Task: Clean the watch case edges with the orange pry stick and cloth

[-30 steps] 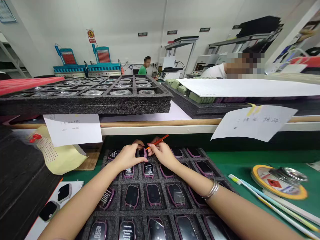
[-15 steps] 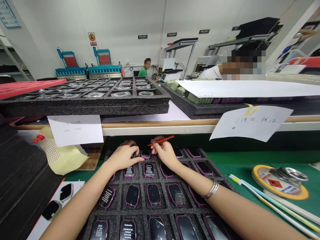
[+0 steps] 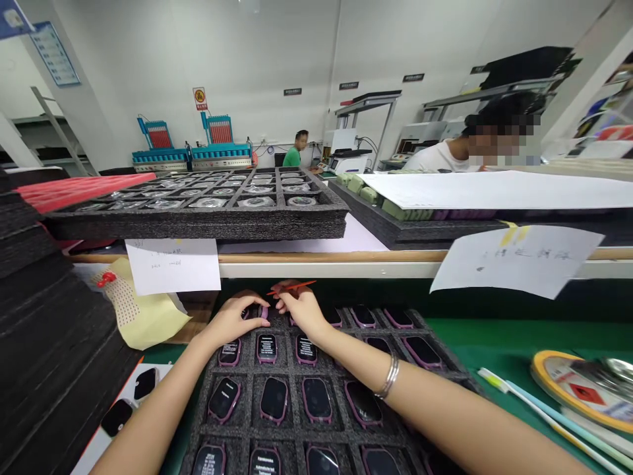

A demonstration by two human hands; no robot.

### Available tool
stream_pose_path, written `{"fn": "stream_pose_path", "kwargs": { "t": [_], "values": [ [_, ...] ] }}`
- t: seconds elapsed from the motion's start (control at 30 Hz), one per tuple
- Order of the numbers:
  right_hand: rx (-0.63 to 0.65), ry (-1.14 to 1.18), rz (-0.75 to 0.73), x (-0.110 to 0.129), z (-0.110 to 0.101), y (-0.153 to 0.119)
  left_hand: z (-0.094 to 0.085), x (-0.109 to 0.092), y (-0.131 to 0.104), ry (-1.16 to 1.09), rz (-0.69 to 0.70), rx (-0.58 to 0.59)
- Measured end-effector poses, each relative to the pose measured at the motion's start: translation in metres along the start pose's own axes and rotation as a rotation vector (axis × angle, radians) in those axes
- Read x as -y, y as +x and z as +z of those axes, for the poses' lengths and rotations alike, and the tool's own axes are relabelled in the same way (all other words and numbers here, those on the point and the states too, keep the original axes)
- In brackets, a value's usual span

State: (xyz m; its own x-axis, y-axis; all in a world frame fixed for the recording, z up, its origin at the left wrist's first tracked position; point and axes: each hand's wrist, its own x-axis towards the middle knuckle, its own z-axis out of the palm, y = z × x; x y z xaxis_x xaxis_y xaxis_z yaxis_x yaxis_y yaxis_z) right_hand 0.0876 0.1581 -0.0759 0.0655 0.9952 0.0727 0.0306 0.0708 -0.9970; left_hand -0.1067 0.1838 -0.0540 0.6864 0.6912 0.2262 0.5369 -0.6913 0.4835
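Purple-cased smartwatches (image 3: 316, 400) without straps sit in the compartments of a black foam tray (image 3: 250, 415). Several screens show white text, others are dark. At the tray's far left my left hand (image 3: 231, 323) pinches a purple smartwatch (image 3: 264, 313) between thumb and fingers; it is tipped on its edge in the back row. Just to the right, my right hand (image 3: 302, 310) grips a thin orange stick (image 3: 302, 285), its tip pointing left toward that watch. The fingertips of my right hand are partly hidden behind the hand.
A shelf edge (image 3: 316, 270) crosses above the far end of the tray, with foam trays (image 3: 198, 225) on it and paper notes hanging. Stacked black foam (image 3: 54, 330) stands at left, near two watches on a white box. Sticks and a yellow-rimmed roll (image 3: 539, 369) lie at right.
The view has shifted a little. My left hand now has a watch tipped up between its fingers. My right hand has moved left with the orange stick, nearer the left hand.
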Motion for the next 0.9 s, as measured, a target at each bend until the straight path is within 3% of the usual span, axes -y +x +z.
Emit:
{"fn": "stream_pose_path", "kwargs": {
  "t": [0.13,0.4,0.9],
  "values": [
    [-0.01,0.035,0.028,-0.01,0.012,0.007,0.006,0.0,-0.002,-0.04,0.0,-0.021],
    [0.008,-0.031,0.09,-0.015,0.008,0.005,0.011,0.002,-0.004,-0.088,-0.094,-0.108],
    [0.017,-0.18,-0.027,-0.013,0.007,-0.002,0.013,0.001,-0.006,-0.059,-0.14,-0.115]
  ]
}}
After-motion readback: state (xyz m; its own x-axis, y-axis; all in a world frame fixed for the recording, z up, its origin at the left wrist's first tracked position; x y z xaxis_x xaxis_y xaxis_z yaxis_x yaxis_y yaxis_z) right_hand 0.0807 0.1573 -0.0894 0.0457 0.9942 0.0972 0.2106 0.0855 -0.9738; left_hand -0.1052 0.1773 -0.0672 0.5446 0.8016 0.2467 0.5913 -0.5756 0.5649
